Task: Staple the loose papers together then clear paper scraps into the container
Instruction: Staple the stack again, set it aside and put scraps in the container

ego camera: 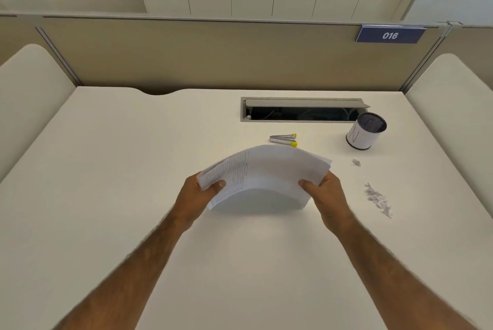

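Observation:
A stack of white printed papers point(264, 172) arches upward above the middle of the desk, held at both ends. My left hand point(198, 195) grips its left edge with the thumb on top. My right hand point(324, 195) grips its right edge the same way. A silver stapler with yellow tips point(283, 139) lies on the desk just beyond the papers. To the right, a pile of torn paper scraps point(378, 199) lies on the desk. A round mesh container wrapped in white paper point(365, 131) stands at the back right, tilted in view.
A few tiny staples or bits point(356, 162) lie between the container and the scraps. An open cable slot point(302, 110) is set into the white desk point(133, 169) behind the stapler. Beige partition walls point(213, 57) enclose the desk on three sides.

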